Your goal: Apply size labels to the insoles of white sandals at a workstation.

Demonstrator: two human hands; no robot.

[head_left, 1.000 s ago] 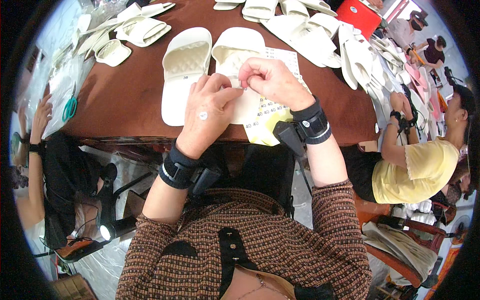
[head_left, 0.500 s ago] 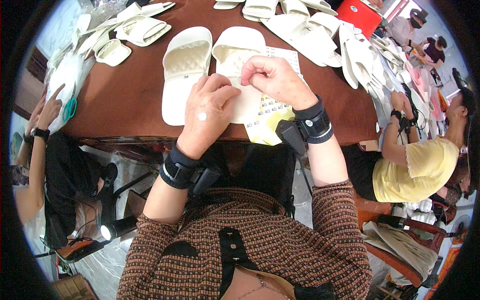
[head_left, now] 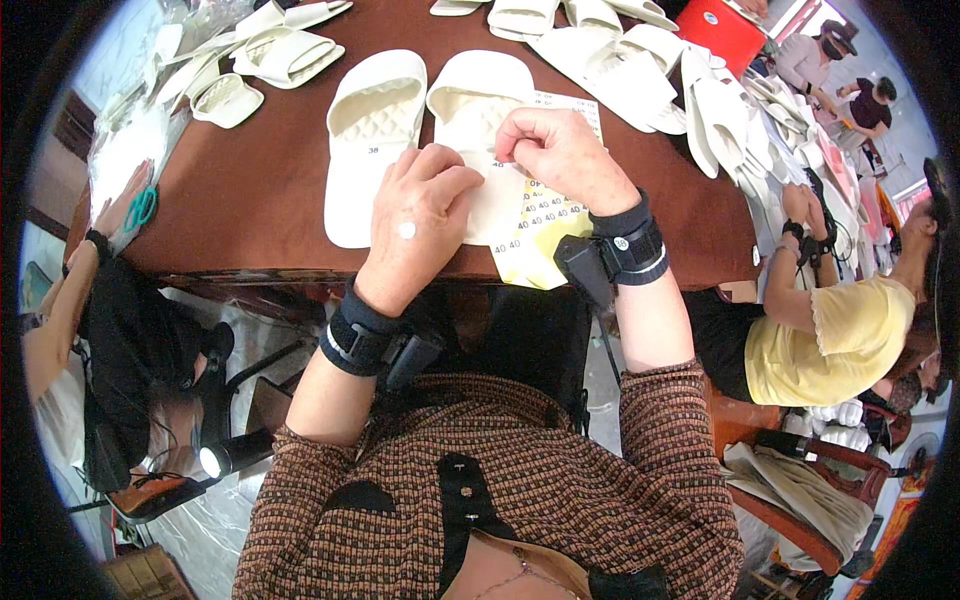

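Observation:
Two cream-white slide slippers lie side by side, toes pointing away from me. The left slipper [head_left: 350, 205] bears a small dark printed mark on its insole. Over the inner edge of the right slipper [head_left: 479, 222] is my left hand [head_left: 418, 215], fingers curled round it and their tips partly hidden. My right hand [head_left: 562, 160] pinches thumb and index finger together beside a small printed label [head_left: 497, 165] on that slipper; whatever lies between its fingertips is too small to make out. A sheet of printed stickers [head_left: 550, 214] with yellow backing lies under my right wrist.
More white slippers [head_left: 285, 55] are piled at the far left, and others [head_left: 625, 75] at the far right near a red box [head_left: 715, 35]. A co-worker's hand [head_left: 128, 205] is by green-handled scissors [head_left: 141, 209]. A person in yellow [head_left: 835, 340] sits at the right.
My right hand has shifted slightly right, and a printed label now shows on the right slipper by its fingertips. My left hand barely moved. The co-worker's hand at left has lowered toward the scissors.

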